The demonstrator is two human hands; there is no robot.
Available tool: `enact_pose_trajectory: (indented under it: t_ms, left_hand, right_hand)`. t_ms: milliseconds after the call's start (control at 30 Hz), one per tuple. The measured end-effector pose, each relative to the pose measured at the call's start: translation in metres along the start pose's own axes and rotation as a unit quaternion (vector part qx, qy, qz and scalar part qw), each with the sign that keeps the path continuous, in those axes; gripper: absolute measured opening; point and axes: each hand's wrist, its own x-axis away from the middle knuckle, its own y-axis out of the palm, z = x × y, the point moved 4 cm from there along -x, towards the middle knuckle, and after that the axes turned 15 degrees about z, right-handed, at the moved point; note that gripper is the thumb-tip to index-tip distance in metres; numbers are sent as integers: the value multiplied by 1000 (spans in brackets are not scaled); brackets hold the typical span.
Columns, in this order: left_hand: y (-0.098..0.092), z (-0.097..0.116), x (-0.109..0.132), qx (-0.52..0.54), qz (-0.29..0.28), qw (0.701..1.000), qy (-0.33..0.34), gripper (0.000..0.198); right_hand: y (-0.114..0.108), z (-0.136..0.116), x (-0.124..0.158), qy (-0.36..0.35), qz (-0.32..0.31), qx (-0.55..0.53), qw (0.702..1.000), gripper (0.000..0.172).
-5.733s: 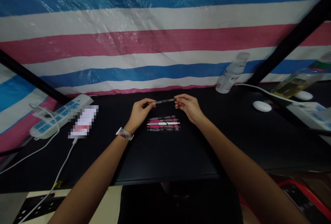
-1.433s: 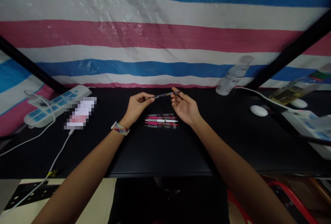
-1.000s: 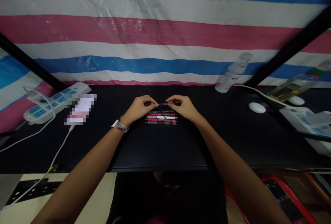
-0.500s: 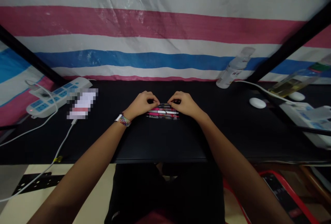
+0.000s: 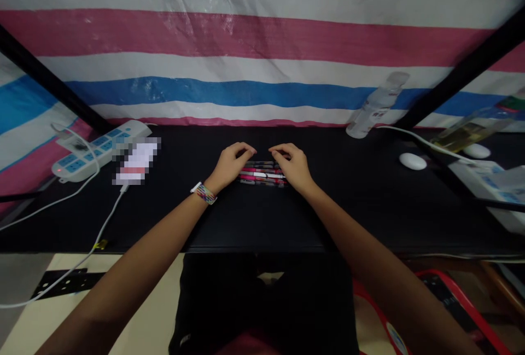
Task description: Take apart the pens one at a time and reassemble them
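Note:
Several pens (image 5: pixel 262 175), some pink, one white and others dark or clear, lie side by side in a flat row on the black tabletop (image 5: pixel 254 218). My left hand (image 5: pixel 233 163) is over their left ends, its fingers loosely bent and open just past the far side of the row. Opposite it, my right hand (image 5: pixel 293 166) covers the right ends, also open with thumb and fingers curved. No pen shows between the fingers of either hand. The palms hide the outer ends of the pens.
At left are a power strip (image 5: pixel 102 150), a blurred-out phone (image 5: pixel 137 161) and its white cable (image 5: pixel 107 218). To the right stand a clear bottle (image 5: pixel 375 109), a white oval object (image 5: pixel 412 161), a bottle of yellowish liquid (image 5: pixel 467 133) and another power strip (image 5: pixel 484 185). Striped sheeting (image 5: pixel 262 43) hangs behind.
Both hands have shifted slightly away from me, their fingertips moving off the far pens to just beyond the row. The view has turned a little; the pens stay in their row.

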Motion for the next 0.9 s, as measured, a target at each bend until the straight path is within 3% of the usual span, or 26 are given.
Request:
enact_pose_trajectory:
  t_ms: [133,433,733,900]
  left_hand:
    - [10,2,5,52,27,997,-54,16]
    - [15,7,6,76,44,994,-66,14]
    - [16,3,6,75,52,993,-70,13]
    - [16,2,6,64,50,995,-62,12]
  right_hand:
    - [8,-1,9,46,41,-49,997,20]
    - [22,0,-3,69,-4,-67,995,17]
    - [25,0,0,36,-25,4,999,17]
    - [28,-7,4,-19,-40,50,998,18]
